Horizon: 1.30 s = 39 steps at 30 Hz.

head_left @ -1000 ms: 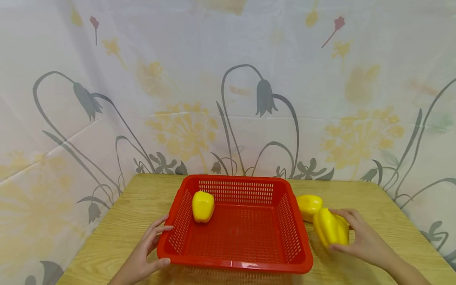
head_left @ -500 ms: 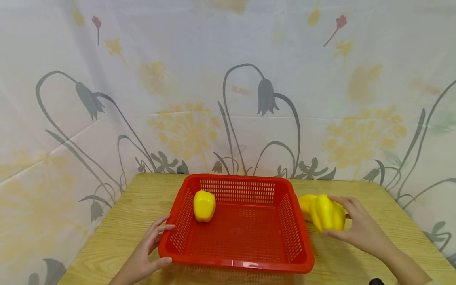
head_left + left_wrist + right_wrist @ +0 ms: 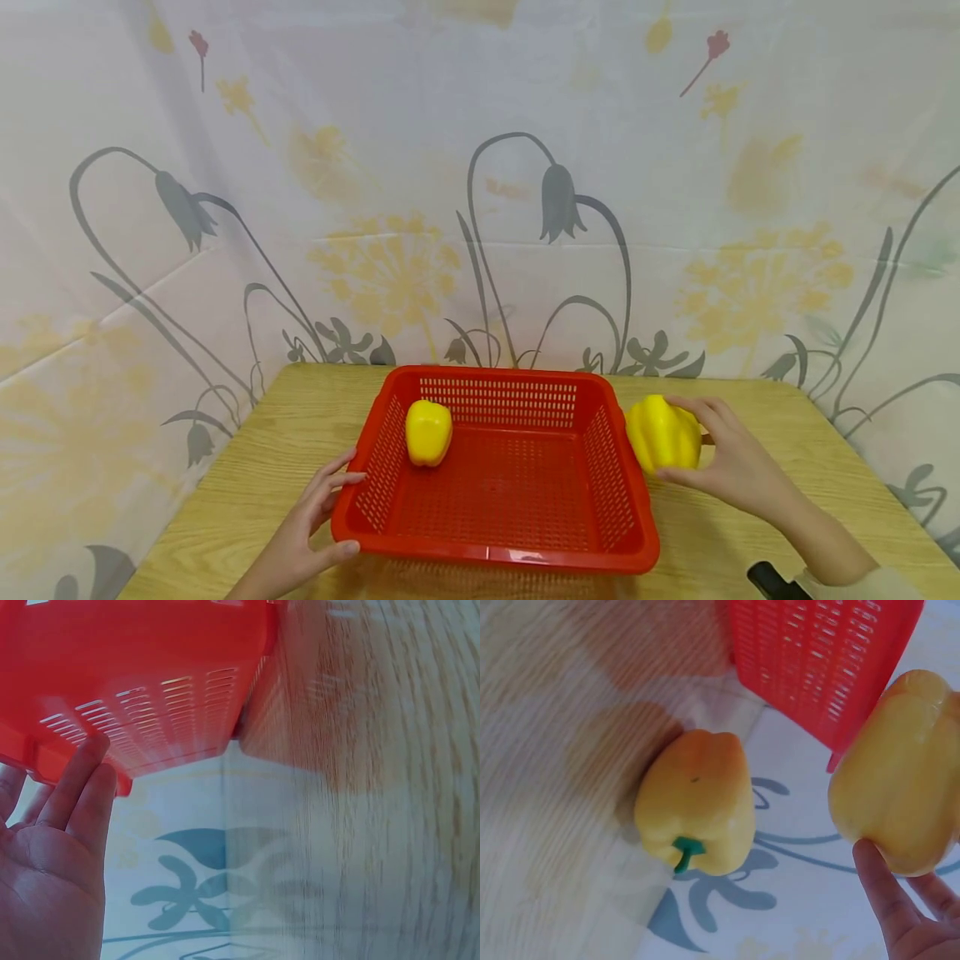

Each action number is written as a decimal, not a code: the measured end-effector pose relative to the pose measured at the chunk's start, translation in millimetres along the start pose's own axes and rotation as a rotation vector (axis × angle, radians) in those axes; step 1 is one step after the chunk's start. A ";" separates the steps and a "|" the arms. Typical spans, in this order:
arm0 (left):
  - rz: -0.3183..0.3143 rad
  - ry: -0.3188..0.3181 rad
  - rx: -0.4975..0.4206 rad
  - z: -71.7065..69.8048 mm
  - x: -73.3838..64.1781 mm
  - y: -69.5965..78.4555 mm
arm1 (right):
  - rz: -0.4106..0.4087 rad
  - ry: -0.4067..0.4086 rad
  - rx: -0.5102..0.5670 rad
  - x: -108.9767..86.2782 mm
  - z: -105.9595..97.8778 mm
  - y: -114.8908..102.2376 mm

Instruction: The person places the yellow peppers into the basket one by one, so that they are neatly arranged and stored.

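Observation:
My right hand (image 3: pixel 731 454) holds a yellow bell pepper (image 3: pixel 663 435) just outside the right wall of a red plastic basket (image 3: pixel 495 554). In the right wrist view the fingers press on the held pepper (image 3: pixel 900 776), off the table. Another yellow bell pepper (image 3: pixel 697 806) with a green stem lies on the table there; in the head view the held one hides it. My left hand (image 3: pixel 307 525) rests at the basket's left edge, fingertips over the rim and thumb near the front corner. In the left wrist view two straight fingers (image 3: pixel 79 784) lie against the basket's outer wall.
One more yellow bell pepper (image 3: pixel 429 433) lies inside the basket at its left side. The basket stands on a wooden table (image 3: pixel 225 500) that ends at a flower-patterned cloth (image 3: pixel 480 250) behind. A black object (image 3: pixel 772 579) shows by the right forearm.
My right hand has lifted its bell pepper up and left toward the basket's right wall, covering the other pepper there. The left hand and basket have stayed put.

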<state>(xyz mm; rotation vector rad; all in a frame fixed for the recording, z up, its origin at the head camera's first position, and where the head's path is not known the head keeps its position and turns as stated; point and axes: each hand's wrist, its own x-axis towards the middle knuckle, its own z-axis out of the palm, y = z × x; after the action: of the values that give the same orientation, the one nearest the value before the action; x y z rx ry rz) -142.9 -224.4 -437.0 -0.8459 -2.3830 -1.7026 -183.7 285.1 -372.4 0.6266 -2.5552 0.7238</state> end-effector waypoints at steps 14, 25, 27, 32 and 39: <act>0.001 -0.006 -0.007 0.3 -0.2 0.0 | 0.026 -0.069 0.052 22.6 2.3 -16.0; -0.023 0.003 -0.012 0.5 -1.0 2.0 | 0.009 -0.100 0.096 41.0 8.1 -34.6; -0.012 0.002 -0.009 0.4 -0.8 2.0 | 0.010 -0.106 0.101 44.4 9.1 -37.6; 0.038 -0.003 0.000 -0.1 -0.1 1.2 | -0.016 -0.107 0.112 55.5 15.3 -42.7; 0.010 0.001 0.007 0.2 0.2 1.5 | -0.042 -0.130 0.114 69.0 22.8 -54.2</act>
<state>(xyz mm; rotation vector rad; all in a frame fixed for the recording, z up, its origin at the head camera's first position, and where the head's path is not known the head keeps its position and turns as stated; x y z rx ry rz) -142.3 -223.9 -435.7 -0.8549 -2.3786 -1.6901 -217.7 209.7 -335.4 0.7857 -2.6233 0.8440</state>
